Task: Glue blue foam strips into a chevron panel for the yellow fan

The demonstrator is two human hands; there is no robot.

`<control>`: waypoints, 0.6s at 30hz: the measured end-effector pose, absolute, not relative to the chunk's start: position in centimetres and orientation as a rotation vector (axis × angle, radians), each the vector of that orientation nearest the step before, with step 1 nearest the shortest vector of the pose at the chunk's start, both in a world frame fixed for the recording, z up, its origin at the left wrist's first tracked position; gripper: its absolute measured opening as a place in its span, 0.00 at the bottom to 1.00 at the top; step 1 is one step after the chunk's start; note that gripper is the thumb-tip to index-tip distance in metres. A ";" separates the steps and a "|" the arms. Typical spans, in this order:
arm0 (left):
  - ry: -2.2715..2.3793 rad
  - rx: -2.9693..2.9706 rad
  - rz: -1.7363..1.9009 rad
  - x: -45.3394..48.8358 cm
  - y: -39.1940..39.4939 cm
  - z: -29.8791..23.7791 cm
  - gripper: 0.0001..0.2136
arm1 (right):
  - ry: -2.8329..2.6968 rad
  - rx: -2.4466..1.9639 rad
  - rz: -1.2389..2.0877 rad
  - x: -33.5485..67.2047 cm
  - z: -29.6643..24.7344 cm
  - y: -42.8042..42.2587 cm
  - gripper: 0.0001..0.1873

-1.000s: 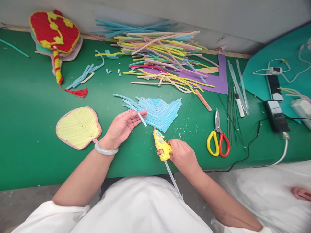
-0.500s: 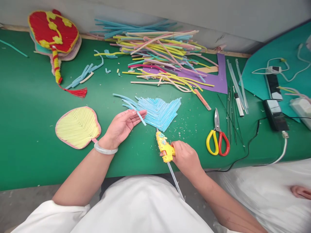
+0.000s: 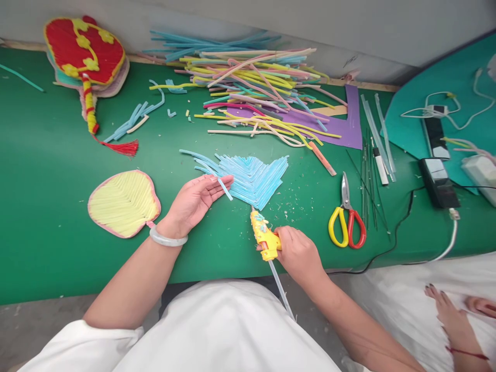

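Observation:
My right hand (image 3: 300, 253) is wrapped round the handle of a yellow hot glue gun (image 3: 264, 237), a clear glue stick (image 3: 281, 290) trailing from its back. Its nozzle meets or nearly meets the lower tip of a panel of blue pipe cleaners (image 3: 253, 178) laid in a V pattern. My left hand (image 3: 201, 199) lies at the panel's left edge, palm up, with a short blue pipe cleaner (image 3: 225, 189) held between thumb and fingers. Longer loose blue ends stick out to the left behind that hand.
Pipe cleaners (image 3: 256, 77) are heaped at the back. A yellow leaf-shaped fan (image 3: 124, 204) lies left, a red fan (image 3: 85, 49) behind it. Scissors (image 3: 346, 217), thin wires (image 3: 370, 186) and a black adapter (image 3: 439, 183) are on the right. Another person's hand (image 3: 451, 315) shows lower right.
The glue gun and my right hand have shifted slightly right along the panel's lower tip. My left hand keeps its place. Another person's hand has come into view at lower right.

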State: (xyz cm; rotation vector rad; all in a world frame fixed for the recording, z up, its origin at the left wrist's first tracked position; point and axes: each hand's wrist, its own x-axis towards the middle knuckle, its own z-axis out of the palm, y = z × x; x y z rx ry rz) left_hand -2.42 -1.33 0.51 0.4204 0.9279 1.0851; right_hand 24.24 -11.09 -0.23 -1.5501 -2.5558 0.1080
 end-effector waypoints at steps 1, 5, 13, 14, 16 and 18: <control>0.927 0.423 1.086 -2.4 -1.3 0.5 0.05 | -2.556 -1.552 0.108 24.2 -0.2 -11.1 0.07; 0.912 0.427 1.088 -2.5 -1.3 0.4 0.05 | -2.560 -1.554 0.115 24.3 -0.1 -11.2 0.07; 0.924 0.423 1.090 -2.4 -1.4 0.5 0.06 | -2.547 -1.519 0.125 24.1 -0.2 -11.0 0.05; 0.924 0.423 1.091 -2.4 -1.4 0.5 0.06 | -2.549 -1.513 0.126 23.9 -0.2 -10.8 0.04; 0.924 0.427 1.093 -2.4 -1.4 0.5 0.06 | -2.556 -1.504 0.128 23.5 -0.3 -10.6 0.04; 0.921 0.429 1.093 -2.4 -1.4 0.5 0.05 | -2.567 -1.499 0.130 23.1 -0.4 -10.3 0.04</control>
